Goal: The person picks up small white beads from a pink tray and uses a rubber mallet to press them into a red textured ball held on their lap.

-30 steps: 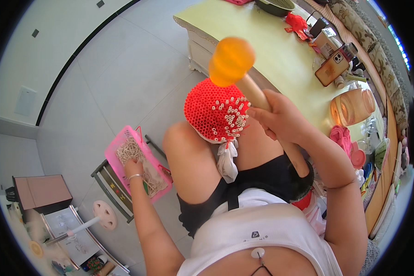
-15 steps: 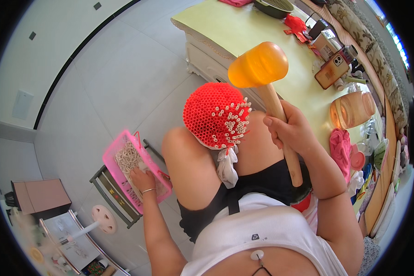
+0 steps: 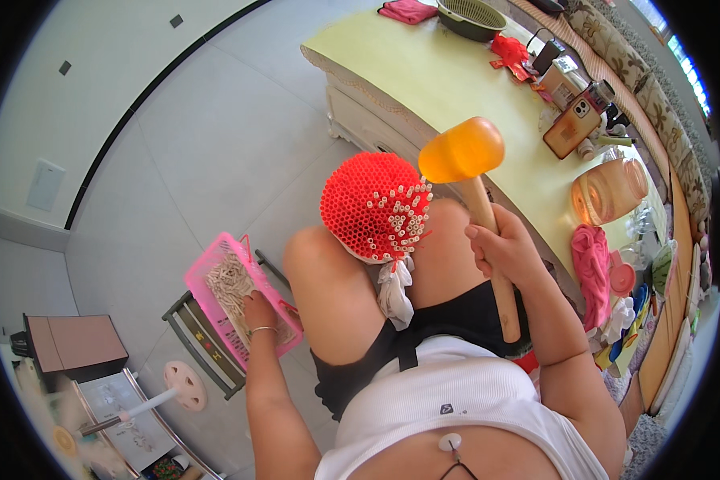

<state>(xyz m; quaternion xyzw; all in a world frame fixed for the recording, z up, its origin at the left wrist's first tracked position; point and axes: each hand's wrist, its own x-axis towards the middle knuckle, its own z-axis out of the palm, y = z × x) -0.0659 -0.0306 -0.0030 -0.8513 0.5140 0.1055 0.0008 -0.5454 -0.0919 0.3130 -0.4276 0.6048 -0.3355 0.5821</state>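
Observation:
My right hand (image 3: 502,242) is wrapped round the wooden handle of a mallet (image 3: 462,150), whose translucent orange head is raised to the right of a red bundle. That round bundle of red tubes (image 3: 360,200) rests between my knees, its open ends facing up. Several short white sticks (image 3: 404,212) stand in tubes on its right side. A white plastic bag (image 3: 395,294) hangs below it. Down at the left, my left hand (image 3: 260,312) reaches into a pink basket (image 3: 204,292) among many loose white sticks (image 3: 230,282); its fingertips are hidden there.
The basket sits on a folding stool (image 3: 204,344). At the right, a pale green-topped table (image 3: 376,56) holds a phone (image 3: 572,128), a jar with amber liquid (image 3: 608,192), a pink cloth (image 3: 590,268) and a dark strainer basket (image 3: 470,18). A white stand (image 3: 186,386) is at the lower left.
The mallet has come down a little, its head now lower in view beside the red bundle. My left hand has shifted slightly inside the basket, its fingers bent deeper among the sticks.

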